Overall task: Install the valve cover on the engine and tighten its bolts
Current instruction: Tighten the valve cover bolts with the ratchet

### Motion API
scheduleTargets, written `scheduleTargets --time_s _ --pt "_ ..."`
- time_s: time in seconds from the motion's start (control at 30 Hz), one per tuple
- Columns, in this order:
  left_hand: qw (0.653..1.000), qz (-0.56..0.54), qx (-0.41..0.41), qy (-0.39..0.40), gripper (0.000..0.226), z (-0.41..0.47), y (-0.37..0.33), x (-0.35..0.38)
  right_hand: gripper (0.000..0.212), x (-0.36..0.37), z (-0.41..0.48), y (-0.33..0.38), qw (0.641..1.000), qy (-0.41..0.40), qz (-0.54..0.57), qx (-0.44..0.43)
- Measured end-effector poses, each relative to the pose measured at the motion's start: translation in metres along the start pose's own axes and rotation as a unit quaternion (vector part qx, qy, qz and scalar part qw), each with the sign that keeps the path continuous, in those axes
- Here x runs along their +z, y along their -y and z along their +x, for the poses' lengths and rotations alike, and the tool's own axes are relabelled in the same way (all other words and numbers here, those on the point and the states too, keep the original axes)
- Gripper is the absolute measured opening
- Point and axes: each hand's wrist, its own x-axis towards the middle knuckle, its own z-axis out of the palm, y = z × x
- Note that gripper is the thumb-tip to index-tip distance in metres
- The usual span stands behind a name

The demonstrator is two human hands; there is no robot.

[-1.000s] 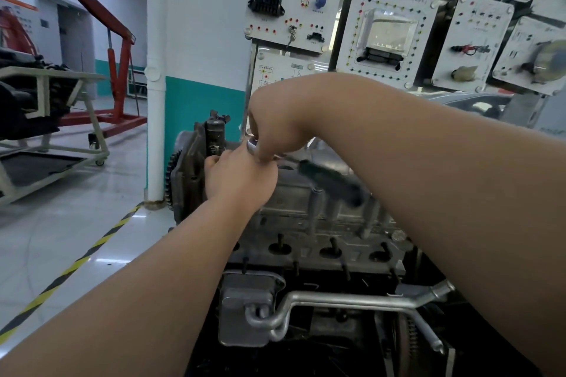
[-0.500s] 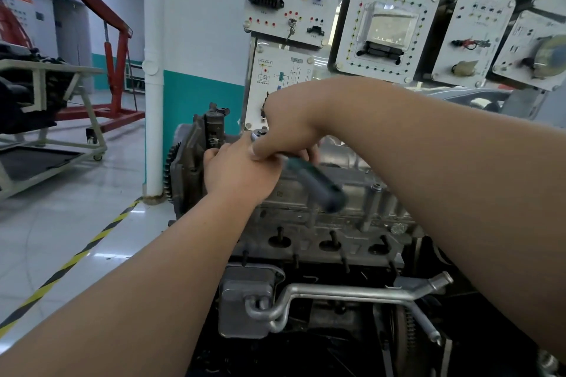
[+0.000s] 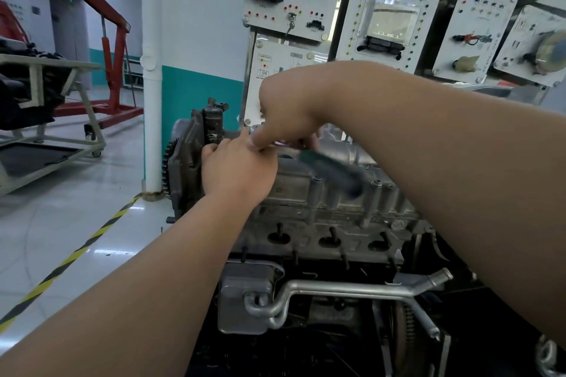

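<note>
The bolt I was working on was hidden under my hands, and so was whatever joined the wrench [image 3: 332, 170] to it. Its green and black handle was smeared by motion, so I could not make out its end. My right hand [image 3: 288, 113] reached across from the right and gripped the wrench at its shiny metal head, thumb and fingers [image 3: 260, 141] pinched round it with the rest of them tucked underneath out of sight. My left hand [image 3: 239, 171] lay just below it, touching it, on the left end of the valve cover [image 3: 309, 193]. I saw only the back of that hand and a few bent knuckles against the dark bracket [image 3: 213, 124] at the end of the engine [image 3: 324, 239]. Whether those fingers were gripping something or only braced there I could not tell. The grey valve cover sat on top of the engine, running from under my hands off to the right, where my right forearm hid its far part. Compared with half a second before, both hands were at the same corner, but the handle had swung round to point more to the right and less toward me. The boards [image 3: 294, 0] on the wall behind were cut off at the top edge.
</note>
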Motion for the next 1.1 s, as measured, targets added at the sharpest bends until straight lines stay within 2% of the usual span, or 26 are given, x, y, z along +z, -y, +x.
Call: scheduleTargets --time_s 0.17,0.23,0.33,0.43,0.53,0.63,0.77,0.83,0.9,1.0,1.1 --pt "1.000 0.013 0.018 -0.018 0.026 -0.003 0.008 0.010 0.041 0.002 0.007 0.015 0.996 0.043 0.072 0.036" --pt "0.999 -0.026 0.013 -0.046 0.024 -0.005 0.003 0.004 0.039 -0.004 0.004 0.012 0.999 0.042 0.022 0.023" --pt "0.998 -0.049 -0.015 -0.046 0.030 -0.003 -0.001 0.002 0.032 -0.005 0.001 0.004 0.996 -0.013 -0.089 -0.026" --pt "0.998 -0.054 -0.016 -0.042 0.034 -0.002 -0.001 0.004 0.040 0.000 0.000 0.000 0.992 -0.033 -0.100 -0.065" --pt "0.998 -0.048 -0.006 -0.048 0.041 -0.002 0.001 0.004 0.032 0.000 0.000 0.001 0.994 -0.045 -0.090 -0.036" --pt "0.997 -0.049 0.008 -0.054 0.034 -0.006 0.003 0.007 0.044 0.004 -0.002 0.007 1.000 -0.001 0.004 0.024" --pt "0.998 -0.024 0.013 -0.048 0.030 -0.012 0.004 0.008 0.043 0.009 0.006 0.021 0.998 -0.015 0.051 0.037" --pt "0.999 -0.027 0.011 -0.041 0.029 -0.010 0.005 0.007 0.040 0.003 0.005 0.020 0.996 0.026 0.068 0.041" --pt "0.997 -0.048 0.010 -0.065 0.030 -0.009 0.004 0.005 0.036 -0.005 0.002 0.015 0.998 0.051 0.027 0.032" --pt "0.996 -0.067 -0.003 -0.065 0.042 -0.009 -0.001 0.003 0.026 -0.004 0.000 0.010 0.993 -0.018 -0.111 -0.021" --pt "0.996 -0.072 0.002 -0.061 0.046 -0.011 0.000 0.000 0.033 0.000 -0.001 0.010 0.991 -0.038 -0.124 -0.033"
